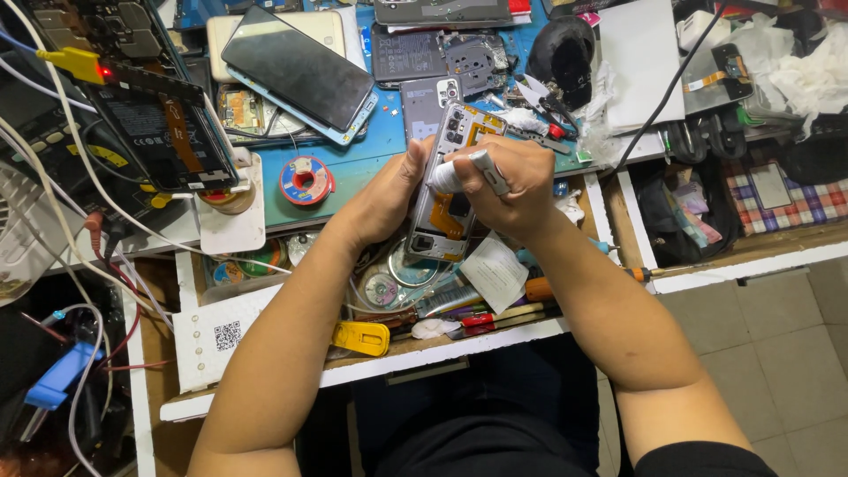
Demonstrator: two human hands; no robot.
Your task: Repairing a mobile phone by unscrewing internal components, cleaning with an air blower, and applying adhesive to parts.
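Note:
An opened phone [449, 208] with its back cover off shows a camera module, orange flex cables and bare metal frame. My left hand [382, 201] grips it along its left edge, thumb up near the top. My right hand [511, 184] is closed around a small grey and white tool [468, 168] whose white tip rests on the phone's middle. Both hands hover above an open drawer [415, 349] at the bench front.
On the blue mat [389, 132] lie a dark phone with screen [296, 72], phone back parts, a solder reel [306, 179] and snips [546, 106]. The drawer holds screwdrivers, a yellow tool [362, 337] and discs. Wires and a black phone body [159, 132] crowd the left.

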